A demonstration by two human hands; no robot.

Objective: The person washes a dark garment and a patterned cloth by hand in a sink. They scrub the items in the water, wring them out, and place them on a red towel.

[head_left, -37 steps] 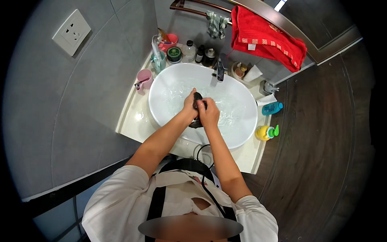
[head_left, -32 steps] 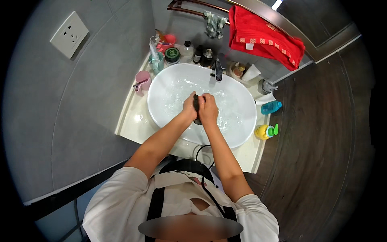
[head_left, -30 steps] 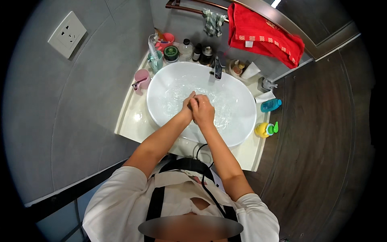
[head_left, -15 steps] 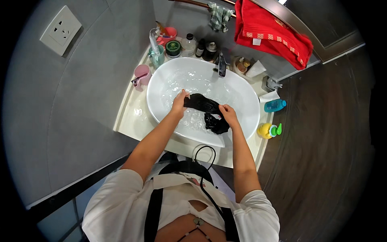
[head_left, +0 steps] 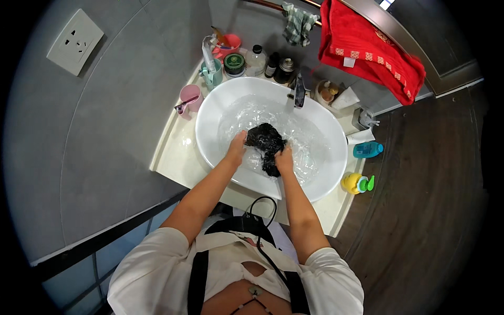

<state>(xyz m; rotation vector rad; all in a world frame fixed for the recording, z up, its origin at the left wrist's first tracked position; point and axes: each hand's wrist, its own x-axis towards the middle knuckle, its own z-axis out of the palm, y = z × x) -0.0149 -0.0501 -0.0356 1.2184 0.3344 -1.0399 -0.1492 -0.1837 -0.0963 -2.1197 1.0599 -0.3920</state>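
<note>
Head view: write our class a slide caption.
Left hand and right hand hold wet black cloth in a white oval basin of water.

Lies as a crumpled black cloth (head_left: 265,137), wet and glistening, in the rippled water (head_left: 253,108) of a white basin (head_left: 336,149), bunched wide at the far end, narrowing toward the near rim.
</note>
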